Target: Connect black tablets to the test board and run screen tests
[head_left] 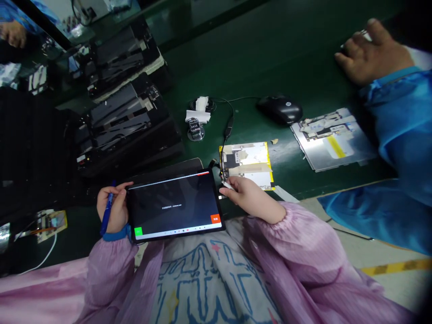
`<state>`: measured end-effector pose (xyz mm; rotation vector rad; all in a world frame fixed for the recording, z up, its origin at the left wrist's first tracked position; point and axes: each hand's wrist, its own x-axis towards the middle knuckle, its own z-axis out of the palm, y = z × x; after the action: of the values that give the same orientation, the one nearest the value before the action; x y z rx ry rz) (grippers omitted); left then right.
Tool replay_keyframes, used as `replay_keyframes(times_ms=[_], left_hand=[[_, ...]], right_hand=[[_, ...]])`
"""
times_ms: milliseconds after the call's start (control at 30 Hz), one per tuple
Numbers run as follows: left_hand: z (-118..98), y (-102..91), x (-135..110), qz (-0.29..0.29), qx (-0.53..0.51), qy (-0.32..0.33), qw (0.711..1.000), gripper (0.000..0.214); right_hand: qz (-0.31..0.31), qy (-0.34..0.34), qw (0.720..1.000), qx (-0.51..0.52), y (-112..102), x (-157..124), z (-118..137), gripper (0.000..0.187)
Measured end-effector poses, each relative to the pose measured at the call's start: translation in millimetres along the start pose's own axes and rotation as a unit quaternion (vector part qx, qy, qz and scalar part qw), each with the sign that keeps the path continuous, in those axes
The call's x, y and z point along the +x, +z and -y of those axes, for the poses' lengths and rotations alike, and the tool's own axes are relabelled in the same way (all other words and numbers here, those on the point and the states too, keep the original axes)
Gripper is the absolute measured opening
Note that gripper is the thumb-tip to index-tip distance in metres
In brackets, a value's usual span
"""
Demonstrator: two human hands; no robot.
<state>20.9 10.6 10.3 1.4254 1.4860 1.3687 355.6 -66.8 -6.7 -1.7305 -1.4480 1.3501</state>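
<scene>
My left hand (pixel 114 208) is closed around a blue pen (pixel 107 211) at the left edge of a dark tablet screen (pixel 175 198), its forefinger stretched over the corner. The lit screen is tilted toward me, with a green box bottom left and a red box bottom right. My right hand (pixel 248 193) pinches a small white plug-like piece (pixel 227 185) just off the screen's right edge. A thin black cable (pixel 231 119) runs down to that spot. Beside my fingers lies an opened unit with a white battery pack (pixel 254 155) edged in yellow. The plug's tip is too small to make out.
Stacks of dark tablet parts (pixel 124 121) stand to the left. A black mouse (pixel 280 109), a small metal stand (pixel 195 129) and a silver panel (pixel 334 139) lie beyond. A co-worker's hand (pixel 374 54) and blue sleeve reach in from the right. Another hand (pixel 13 33) shows far left.
</scene>
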Motion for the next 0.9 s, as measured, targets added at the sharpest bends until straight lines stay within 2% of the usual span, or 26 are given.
replay_keyframes(times_ms=[300,467,733,900], left_hand=[[-1,-0.5,0,0.003,-0.029,-0.002,1.0,0.023],[-1,0.0,1,0.002,-0.011,0.001,1.0,0.024],[-3,0.7,0,0.0,-0.016,-0.022,1.0,0.023],[-1,-3.2,-4,0.004,-0.003,-0.028,1.0,0.024]], right_hand=[[-0.004,0.007,1.0,-0.008,-1,1,5,0.03],[0.017,0.002,1.0,0.016,2,-1,4,0.03],[-0.028,-0.008,0.998,0.053,14,-4,3,0.028],[-0.027,-0.011,0.999,0.046,19,-6,-4,0.031]])
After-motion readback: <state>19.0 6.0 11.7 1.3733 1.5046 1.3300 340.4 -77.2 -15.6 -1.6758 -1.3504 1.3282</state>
